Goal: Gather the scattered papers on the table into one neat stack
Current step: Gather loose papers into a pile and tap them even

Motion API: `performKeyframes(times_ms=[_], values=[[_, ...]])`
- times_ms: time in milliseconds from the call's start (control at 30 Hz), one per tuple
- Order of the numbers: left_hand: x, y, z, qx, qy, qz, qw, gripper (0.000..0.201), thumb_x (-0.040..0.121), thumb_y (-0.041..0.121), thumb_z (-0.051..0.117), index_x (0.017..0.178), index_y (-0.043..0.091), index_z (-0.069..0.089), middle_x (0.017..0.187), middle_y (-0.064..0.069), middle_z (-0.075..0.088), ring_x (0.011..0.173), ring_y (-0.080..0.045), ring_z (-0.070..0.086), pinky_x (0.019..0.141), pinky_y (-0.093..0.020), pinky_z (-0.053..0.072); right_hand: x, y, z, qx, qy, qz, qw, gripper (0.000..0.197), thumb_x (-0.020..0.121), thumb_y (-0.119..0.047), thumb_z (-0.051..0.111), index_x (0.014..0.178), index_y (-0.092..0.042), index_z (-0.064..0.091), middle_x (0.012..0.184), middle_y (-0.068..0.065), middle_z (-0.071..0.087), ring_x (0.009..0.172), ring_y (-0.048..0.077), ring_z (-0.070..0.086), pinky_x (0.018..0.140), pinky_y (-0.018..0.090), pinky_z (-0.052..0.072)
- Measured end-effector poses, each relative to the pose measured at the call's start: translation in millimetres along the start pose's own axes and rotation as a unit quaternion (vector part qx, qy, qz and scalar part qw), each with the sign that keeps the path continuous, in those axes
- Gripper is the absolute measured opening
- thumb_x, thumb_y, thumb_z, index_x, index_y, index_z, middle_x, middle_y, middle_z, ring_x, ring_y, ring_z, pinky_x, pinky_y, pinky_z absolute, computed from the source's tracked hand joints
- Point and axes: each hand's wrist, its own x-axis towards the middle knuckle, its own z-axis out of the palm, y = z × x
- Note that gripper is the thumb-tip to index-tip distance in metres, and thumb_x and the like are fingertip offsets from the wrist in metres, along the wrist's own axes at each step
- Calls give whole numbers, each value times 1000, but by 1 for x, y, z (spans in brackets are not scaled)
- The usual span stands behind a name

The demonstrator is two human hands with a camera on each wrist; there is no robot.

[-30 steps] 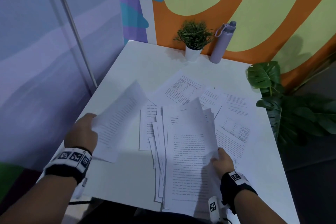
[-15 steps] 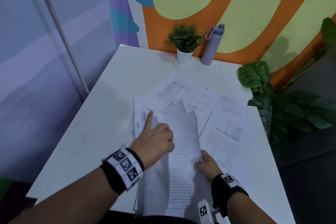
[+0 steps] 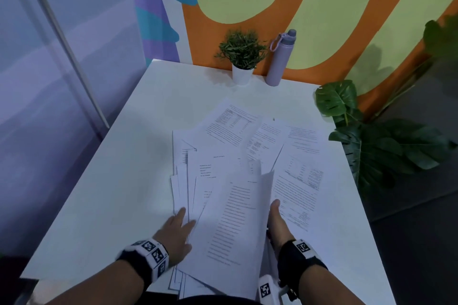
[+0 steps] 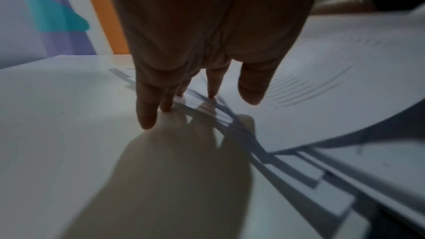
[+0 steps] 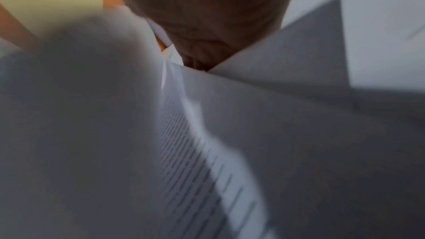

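Left hand [image 3: 176, 231] fingers [image 4: 147, 114] straight, spread, pressed on the fanned papers [image 3: 198, 181] at their left edge. Right hand [image 3: 277, 223] clamped on lifted sheets [image 3: 238, 218] above the papers, mid-tabletop [image 3: 111, 181].

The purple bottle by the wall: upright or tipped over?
Upright: the purple bottle stands on its base on the table, cap uppermost, beside the potted plant.
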Motion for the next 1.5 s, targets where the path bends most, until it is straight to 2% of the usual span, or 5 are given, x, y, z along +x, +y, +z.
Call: performKeyframes(times_ms=[400, 600, 733, 1266, 1500], values=[[8, -13, -7, -220, 111, -53, 968, 74, 92, 26, 49, 148, 8, 4, 159, -11, 3, 147, -22, 7, 119, -31, 11, -2, -2, 18, -206, 35, -140, 968, 27, 81, 0, 49, 107, 0, 57, 97, 14, 64, 88, 28, 60, 75, 34, 52], [-3, -18, -56, -515, 145, -41, 844, 96, 74, 41, 68, 148, 24, 9, 152, -7, 32, 138, -24, 35, 115, -45, 28, -21, -35, 17, -68, 6, -249, 966, 40, 90, 4, 49, 118, -21, 59, 114, 3, 71, 104, 25, 67, 93, 48, 53], [-12, 3, -102, -601, 244, 43, 760, 60, 72, 23, 62, 124, 30, 34, 125, 0, 56, 120, -24, 53, 106, -51, 39, -45, -72, 24, -27, -5, -351, 936, 43, 92, 7, 45, 105, -31, 60, 104, -10, 72, 96, 7, 67, 81, 26, 53], [-35, 44, -109, -598, 317, 41, 735, 69, 72, -12, 49, 120, 37, 39, 100, 6, 58, 96, -18, 56, 67, -25, 45, -81, -88, 24, 104, 41, -471, 875, 69, 62, 5, 61, 108, -46, 55, 120, 10, 55, 109, 24, 57, 86, 38, 50], [-37, 45, -119, -622, 358, 44, 695, 62, 57, -8, 57, 98, 38, 51, 96, 0, 60, 95, -22, 58, 76, -38, 53, -91, -114, 21, -100, 108, -667, 731, 68, 65, 24, 47, 120, -15, 60, 119, 10, 55, 114, 19, 54, 96, 17, 44]])
